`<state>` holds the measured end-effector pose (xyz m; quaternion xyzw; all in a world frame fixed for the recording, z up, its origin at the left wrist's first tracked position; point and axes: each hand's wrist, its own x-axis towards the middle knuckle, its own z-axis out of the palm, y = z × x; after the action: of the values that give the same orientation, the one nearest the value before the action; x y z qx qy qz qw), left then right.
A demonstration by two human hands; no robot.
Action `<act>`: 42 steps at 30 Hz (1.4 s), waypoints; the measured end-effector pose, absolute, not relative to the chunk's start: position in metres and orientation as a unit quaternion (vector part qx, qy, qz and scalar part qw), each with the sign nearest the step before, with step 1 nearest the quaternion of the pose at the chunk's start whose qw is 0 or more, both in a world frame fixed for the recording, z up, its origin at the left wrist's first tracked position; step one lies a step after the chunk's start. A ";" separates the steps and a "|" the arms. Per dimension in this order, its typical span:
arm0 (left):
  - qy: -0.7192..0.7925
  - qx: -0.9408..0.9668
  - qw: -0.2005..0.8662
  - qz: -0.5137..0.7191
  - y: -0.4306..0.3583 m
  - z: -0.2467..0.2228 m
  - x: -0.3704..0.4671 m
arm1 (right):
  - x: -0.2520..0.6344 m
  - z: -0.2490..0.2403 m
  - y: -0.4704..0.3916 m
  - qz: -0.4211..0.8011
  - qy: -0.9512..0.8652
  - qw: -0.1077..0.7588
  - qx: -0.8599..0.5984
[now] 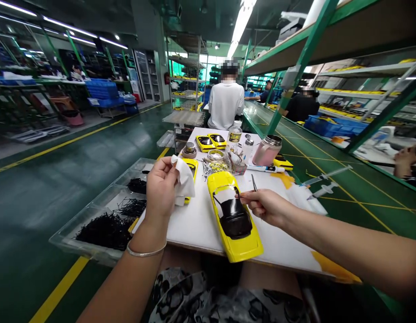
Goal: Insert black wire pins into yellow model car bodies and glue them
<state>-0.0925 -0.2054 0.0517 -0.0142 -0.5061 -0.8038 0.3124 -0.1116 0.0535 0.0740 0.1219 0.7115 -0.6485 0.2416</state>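
A white cloth or tissue [185, 178] is pinched between the thumb and fingers of my left hand [159, 190], raised above the table's left side. My right hand [266, 207] holds metal tweezers [254, 183], their tips pointing up and away. Its fingertips are at the right edge of a yellow model car body [243, 249], by the windscreen opening; whether they also pinch a small part is unclear. The car lies upright at the table's front edge, with a glossy black piece [235, 219] in its cabin. A yellow car frame [193, 167] is partly hidden behind the cloth.
Clear trays with thin black parts [107, 229] stand left of the white table [201, 231]. Farther back are two yellow cars [212, 141], a bottle [235, 133], a pink cup [265, 151], a marker [266, 169] and syringes [324, 190]. A person in white [226, 101] sits ahead.
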 end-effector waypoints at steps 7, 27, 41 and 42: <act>-0.512 -0.011 0.236 -0.826 -0.209 0.062 -0.094 | -0.119 0.065 0.058 -0.625 0.732 0.240 0.128; -0.806 -0.202 -0.031 -0.555 0.018 0.094 -0.262 | -0.053 0.052 0.191 -0.736 0.666 0.003 0.121; -0.920 -0.223 0.101 -0.307 -0.134 0.055 -0.105 | -0.031 0.018 0.140 -0.481 0.854 0.165 -0.110; -0.926 -0.206 0.099 -0.301 -0.143 0.042 -0.089 | -0.026 0.017 0.134 -0.479 0.853 0.166 -0.121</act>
<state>-0.0888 -0.1433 0.0423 -0.2059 -0.9257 -0.3014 0.0994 -0.0261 0.1335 0.0166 -0.1209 0.8534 -0.4790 0.1662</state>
